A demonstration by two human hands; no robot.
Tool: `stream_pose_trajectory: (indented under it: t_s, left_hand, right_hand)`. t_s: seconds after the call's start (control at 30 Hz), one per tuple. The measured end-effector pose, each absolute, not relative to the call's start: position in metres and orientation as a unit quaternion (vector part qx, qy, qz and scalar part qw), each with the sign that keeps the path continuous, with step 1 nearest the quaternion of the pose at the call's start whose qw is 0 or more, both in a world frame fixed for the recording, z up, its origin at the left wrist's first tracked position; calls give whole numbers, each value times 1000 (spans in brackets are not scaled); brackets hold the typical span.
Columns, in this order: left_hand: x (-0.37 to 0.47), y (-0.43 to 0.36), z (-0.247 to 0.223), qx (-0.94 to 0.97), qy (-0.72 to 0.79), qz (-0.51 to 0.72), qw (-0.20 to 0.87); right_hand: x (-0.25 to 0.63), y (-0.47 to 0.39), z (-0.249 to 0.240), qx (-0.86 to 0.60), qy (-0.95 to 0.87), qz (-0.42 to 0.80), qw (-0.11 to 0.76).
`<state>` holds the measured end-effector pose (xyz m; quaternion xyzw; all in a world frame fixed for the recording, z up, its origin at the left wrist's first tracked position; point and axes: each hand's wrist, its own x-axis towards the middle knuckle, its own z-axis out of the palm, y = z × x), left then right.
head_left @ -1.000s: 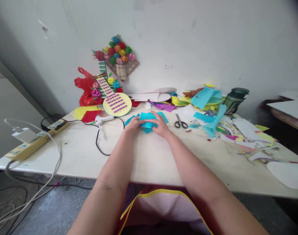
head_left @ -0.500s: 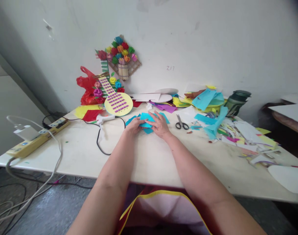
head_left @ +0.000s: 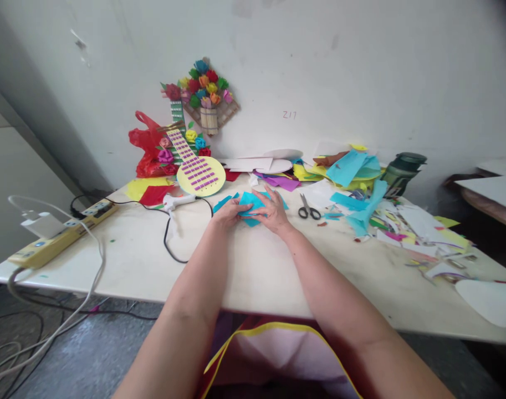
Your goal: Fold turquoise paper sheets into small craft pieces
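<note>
A piece of bright blue paper [head_left: 249, 198] is held between my two hands above the table. My left hand [head_left: 228, 213] grips its left side, the thumb lying on top. On the right side, my right hand [head_left: 272, 211] has its thumb and fingers on the same paper, some fingers raised and spread. More blue paper [head_left: 222, 201] lies under and beside the hands, partly hidden by them. Black-handled scissors [head_left: 308, 208] lie to the right of my right hand. A white glue gun [head_left: 178, 201] rests left of my left hand.
A yellow power strip [head_left: 61, 235] with cables is at the left edge. A yellow paper guitar [head_left: 200, 176] leans near the wall beside a red plastic bag [head_left: 147, 144]. Paper scraps [head_left: 419, 227] and a dark green bottle [head_left: 403, 174] are on the right.
My fingers have shifted slightly on the blue paper; the left thumb lies further over it and the hands are slightly apart. Everything else stays in place.
</note>
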<state>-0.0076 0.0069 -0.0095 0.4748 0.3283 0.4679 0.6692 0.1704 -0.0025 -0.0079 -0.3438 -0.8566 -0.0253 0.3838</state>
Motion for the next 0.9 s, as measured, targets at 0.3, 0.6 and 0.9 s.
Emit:
stream_pose_trajectory:
  t_s: [0.3, 0.6, 0.9]
  left_hand:
    - [-6, 5, -7, 480, 334, 469, 662]
    - [-5, 4, -5, 499, 327, 446, 668]
    - [-6, 6, -7, 492, 354, 437, 665]
  right_hand:
    - [169, 1, -11, -356, -845, 1, 399]
    - [172, 6, -13, -356, -822, 12, 444]
    - [179, 12, -14, -359, -811, 36, 460]
